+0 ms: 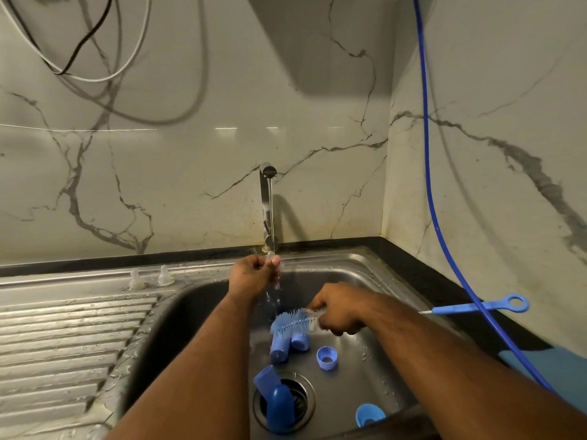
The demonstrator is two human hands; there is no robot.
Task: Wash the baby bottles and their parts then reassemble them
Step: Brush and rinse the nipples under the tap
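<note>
Under the running tap (268, 173), your left hand (254, 273) pinches a small clear part (272, 258) so the water can rinse it. Your right hand (338, 312) has its grip curled round the brush (292, 323), close by for more scrubbing. Blue bottle parts (281, 347) lie below both grips in the sink (355, 382).

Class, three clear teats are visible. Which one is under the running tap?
The teat pinched in the left hand, held in the water stream over the basin. The other two teats stand upright on the drainboard.

Clear piece (270, 256) in left hand (254, 274) mostly hidden (fingers cover it).
</note>
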